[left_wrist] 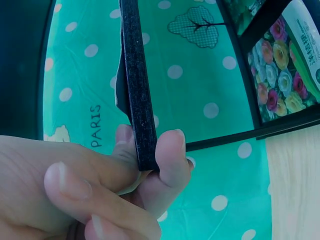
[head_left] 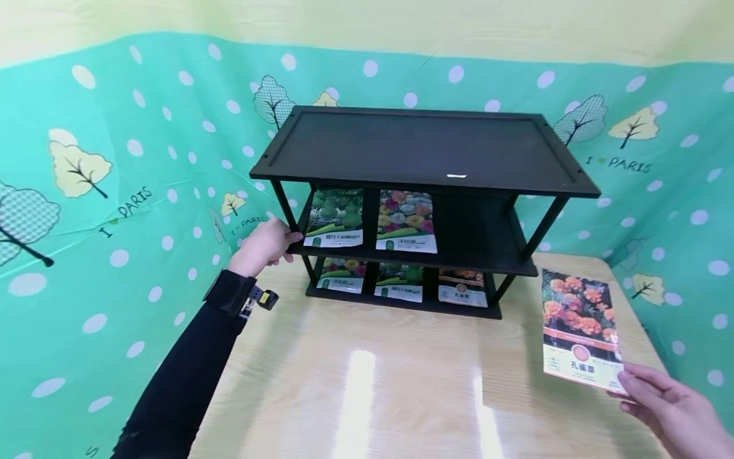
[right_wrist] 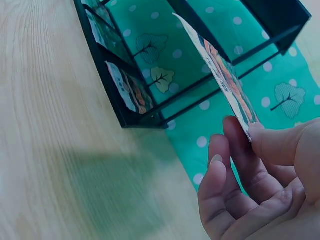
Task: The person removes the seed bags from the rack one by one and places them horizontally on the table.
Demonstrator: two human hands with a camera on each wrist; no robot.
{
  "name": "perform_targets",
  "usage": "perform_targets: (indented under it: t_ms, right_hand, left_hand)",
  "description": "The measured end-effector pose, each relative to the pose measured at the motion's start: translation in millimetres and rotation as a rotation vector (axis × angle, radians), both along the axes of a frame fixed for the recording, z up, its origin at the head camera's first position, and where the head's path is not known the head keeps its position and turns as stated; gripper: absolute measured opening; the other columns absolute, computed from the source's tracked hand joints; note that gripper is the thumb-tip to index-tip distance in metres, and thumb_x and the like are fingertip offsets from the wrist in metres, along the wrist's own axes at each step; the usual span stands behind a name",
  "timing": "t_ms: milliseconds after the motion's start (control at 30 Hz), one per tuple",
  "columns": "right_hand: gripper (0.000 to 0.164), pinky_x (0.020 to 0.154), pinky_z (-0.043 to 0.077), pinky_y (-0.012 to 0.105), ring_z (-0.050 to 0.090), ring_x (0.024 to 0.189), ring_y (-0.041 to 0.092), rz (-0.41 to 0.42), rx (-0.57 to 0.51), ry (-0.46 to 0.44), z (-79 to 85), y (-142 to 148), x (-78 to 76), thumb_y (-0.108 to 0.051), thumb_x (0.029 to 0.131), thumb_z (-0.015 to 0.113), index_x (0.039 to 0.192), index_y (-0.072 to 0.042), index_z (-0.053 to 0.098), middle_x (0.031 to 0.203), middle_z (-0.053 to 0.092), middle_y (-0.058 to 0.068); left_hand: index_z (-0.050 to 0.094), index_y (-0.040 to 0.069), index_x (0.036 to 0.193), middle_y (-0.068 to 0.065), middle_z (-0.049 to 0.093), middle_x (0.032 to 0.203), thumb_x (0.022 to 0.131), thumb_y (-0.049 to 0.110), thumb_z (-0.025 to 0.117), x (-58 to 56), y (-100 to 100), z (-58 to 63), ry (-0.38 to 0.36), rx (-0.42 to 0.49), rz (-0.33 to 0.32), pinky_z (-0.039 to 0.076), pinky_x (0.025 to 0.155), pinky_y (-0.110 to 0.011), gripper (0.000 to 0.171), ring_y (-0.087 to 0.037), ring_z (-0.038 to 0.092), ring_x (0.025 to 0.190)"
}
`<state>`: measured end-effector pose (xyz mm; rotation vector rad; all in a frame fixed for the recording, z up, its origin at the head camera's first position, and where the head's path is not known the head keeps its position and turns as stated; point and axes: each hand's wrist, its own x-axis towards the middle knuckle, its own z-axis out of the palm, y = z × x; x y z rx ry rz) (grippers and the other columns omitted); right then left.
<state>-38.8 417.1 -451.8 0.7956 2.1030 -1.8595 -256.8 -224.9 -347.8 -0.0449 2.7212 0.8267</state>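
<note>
A black tiered shelf (head_left: 424,150) stands at the back of the table. My left hand (head_left: 265,244) grips the left front corner of its middle board; in the left wrist view, thumb and finger pinch the dark board edge (left_wrist: 141,100). Out to the right of the shelf, my right hand (head_left: 668,401) pinches a seed packet (head_left: 581,328) with orange flowers by its lower right corner. The right wrist view shows this packet (right_wrist: 220,70) nearly edge-on between thumb and fingers. On the middle board lie a green-pictured packet (head_left: 334,217) and a packet with mixed-colour flowers (head_left: 406,221).
The bottom tier holds a mixed-flower packet (head_left: 342,274), a green packet (head_left: 399,282) and an orange-flower packet (head_left: 462,288). Slanted posts (head_left: 545,226) join the tiers. A green dotted curtain (head_left: 143,191) hangs around the light wooden table (head_left: 418,370).
</note>
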Motion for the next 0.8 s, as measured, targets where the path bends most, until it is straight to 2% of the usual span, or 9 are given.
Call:
perform_targets:
  t_ms: [67, 100, 133, 200, 267, 300, 333, 533, 800]
  right_hand:
    - [0.015, 0.079, 0.061, 0.030, 0.072, 0.082, 0.005, 0.001, -0.019, -0.070, -8.6, -2, 4.2, -0.036, 0.103, 0.063, 0.090, -0.043, 0.065, 0.086, 0.069, -0.023]
    - [0.008, 0.081, 0.061, 0.031, 0.072, 0.083, 0.006, 0.011, -0.025, -0.098, -12.7, -2, 6.4, -0.037, 0.103, 0.063, 0.097, -0.038, 0.067, 0.088, 0.069, -0.022]
    - [0.011, 0.081, 0.061, 0.032, 0.072, 0.084, 0.006, 0.024, -0.017, -0.125, -16.7, -3, 8.2, -0.039, 0.103, 0.062, 0.106, -0.031, 0.069, 0.089, 0.069, -0.021]
    - [0.035, 0.078, 0.060, 0.031, 0.069, 0.084, 0.008, 0.078, 0.037, -0.165, -24.5, -5, 11.1, -0.039, 0.106, 0.057, 0.130, -0.014, 0.064, 0.092, 0.070, -0.017]
    - [0.061, 0.074, 0.057, 0.030, 0.065, 0.082, 0.011, 0.144, 0.117, -0.203, -31.4, -8, 12.3, -0.042, 0.108, 0.052, 0.148, 0.002, 0.045, 0.093, 0.070, -0.012]
    - [0.072, 0.072, 0.055, 0.031, 0.064, 0.082, 0.012, 0.175, 0.151, -0.214, -34.5, -10, 12.0, -0.045, 0.108, 0.050, 0.152, 0.010, 0.034, 0.094, 0.069, -0.009]
    - [0.075, 0.070, 0.053, 0.031, 0.062, 0.082, 0.014, 0.207, 0.186, -0.223, -37.6, -11, 11.6, -0.045, 0.109, 0.048, 0.153, 0.013, 0.028, 0.094, 0.068, -0.006]
    - [0.075, 0.066, 0.049, 0.029, 0.058, 0.081, 0.013, 0.315, 0.325, -0.198, -50.2, -14, 9.5, -0.045, 0.108, 0.049, 0.152, 0.014, 0.032, 0.091, 0.065, 0.000]
    - [0.071, 0.062, 0.046, 0.029, 0.056, 0.075, 0.013, 0.343, 0.520, -0.119, -43.9, -10, 10.2, -0.045, 0.109, 0.047, 0.147, 0.015, 0.041, 0.090, 0.065, 0.002]
  left_hand:
    - [0.070, -0.003, 0.113, -0.010, 0.073, 0.072, 0.111, 0.026, 0.049, 1.9, -3, 1.1, -0.001, -0.023, -0.007, 0.042, 0.048, -0.028, 0.036, -0.013, 0.049, 0.044]
    - [0.070, -0.003, 0.113, -0.010, 0.072, 0.071, 0.111, 0.026, 0.049, 2.6, -4, 1.9, -0.003, -0.031, -0.009, 0.042, 0.048, -0.028, 0.037, -0.014, 0.050, 0.044]
    - [0.070, -0.004, 0.113, -0.009, 0.072, 0.071, 0.111, 0.026, 0.049, 3.2, -4, 2.7, -0.002, -0.037, -0.015, 0.042, 0.049, -0.028, 0.037, -0.014, 0.050, 0.044]
    - [0.070, -0.003, 0.114, -0.009, 0.072, 0.070, 0.111, 0.027, 0.049, 4.1, -2, 3.7, 0.014, -0.045, -0.027, 0.042, 0.050, -0.029, 0.037, -0.016, 0.053, 0.046]
    - [0.071, -0.002, 0.116, -0.008, 0.071, 0.069, 0.111, 0.028, 0.048, 5.3, 0, 3.9, 0.037, -0.063, -0.038, 0.043, 0.050, -0.029, 0.038, -0.018, 0.055, 0.047]
    - [0.071, -0.001, 0.115, -0.007, 0.071, 0.067, 0.111, 0.029, 0.049, 5.9, 2, 3.7, 0.052, -0.073, -0.041, 0.043, 0.050, -0.029, 0.038, -0.018, 0.056, 0.047]
    - [0.072, 0.000, 0.114, -0.007, 0.070, 0.066, 0.111, 0.029, 0.049, 6.8, 3, 3.4, 0.069, -0.084, -0.042, 0.043, 0.050, -0.030, 0.038, -0.019, 0.057, 0.047]
    - [0.073, 0.002, 0.105, -0.005, 0.068, 0.063, 0.110, 0.034, 0.050, 11.4, 4, -3.6, 0.125, -0.114, -0.035, 0.045, 0.049, -0.031, 0.039, -0.020, 0.058, 0.047]
    - [0.071, 0.002, 0.106, -0.003, 0.068, 0.062, 0.110, 0.035, 0.049, 16.1, -1, -3.9, 0.112, -0.111, -0.037, 0.043, 0.048, -0.032, 0.039, -0.019, 0.057, 0.046]
